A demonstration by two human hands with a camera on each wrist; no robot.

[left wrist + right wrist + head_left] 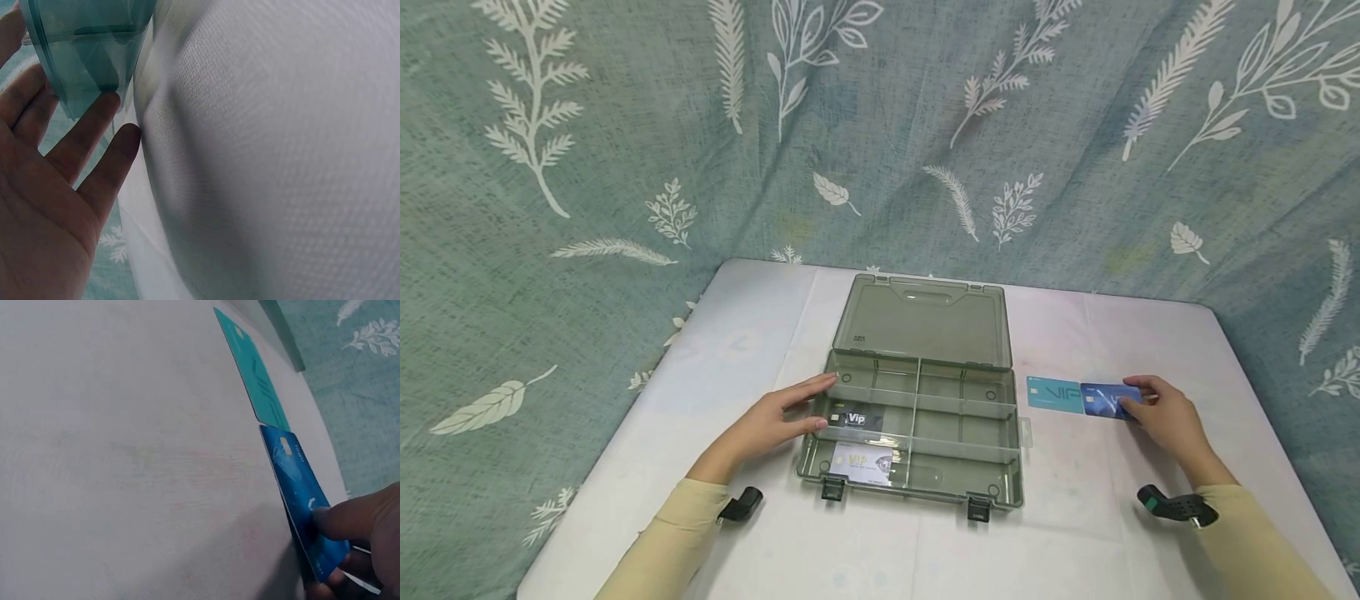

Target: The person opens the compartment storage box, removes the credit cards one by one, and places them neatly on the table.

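A grey-green see-through organiser box [1007,433] lies open on the white table, its lid [921,321] laid flat behind it. A black VIP card [856,419] and a white VIP card [862,463] sit in two of its left compartments. My left hand [805,408] rests straight-fingered against the box's left wall; in the left wrist view the fingers [94,125] touch the box corner [87,56]. My right hand [1138,396] pinches a dark blue card [1105,401] at its right end, thumb on top [331,522] of that card [300,494]. A teal VIP card [1055,393] [256,375] lies flat beside it.
The table [760,333] is covered with a white cloth and ringed by a teal leaf-print curtain [587,167]. Black wrist mounts [741,504] [1176,506] sit on both yellow sleeves. The box's right compartments [966,425] hold nothing.
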